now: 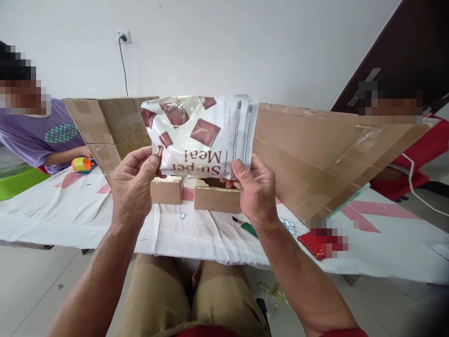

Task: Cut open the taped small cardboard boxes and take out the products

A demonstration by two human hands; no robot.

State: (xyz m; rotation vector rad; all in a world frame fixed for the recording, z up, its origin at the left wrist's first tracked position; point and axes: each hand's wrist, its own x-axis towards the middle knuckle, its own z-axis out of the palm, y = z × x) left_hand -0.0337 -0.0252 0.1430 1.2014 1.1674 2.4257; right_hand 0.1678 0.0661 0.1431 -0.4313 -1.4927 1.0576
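Between both hands I hold up a shiny white food pouch [203,135] with brown squares and the words "Su-per Meal" upside down. My left hand [135,180] pinches its left edge, thumb in front. My right hand [257,187] grips the lower right side, where another layer or packet edge shows behind; I cannot tell how many there are. Beneath the pouch, a small cardboard box [166,191] stands on the left and an open-topped cardboard box [215,199] on the right. A green-handled utility knife [248,228] lies below my right hand, partly covered by the wrist.
Large cardboard panels stand left [122,121] and right [301,150] on the white-clothed table [196,238]. A red object [317,243] lies at right, beside blue-edged stickers [289,225]. A person in purple [28,135] sits at left near an orange-yellow tape roll [82,164]; another person is behind the right panel.
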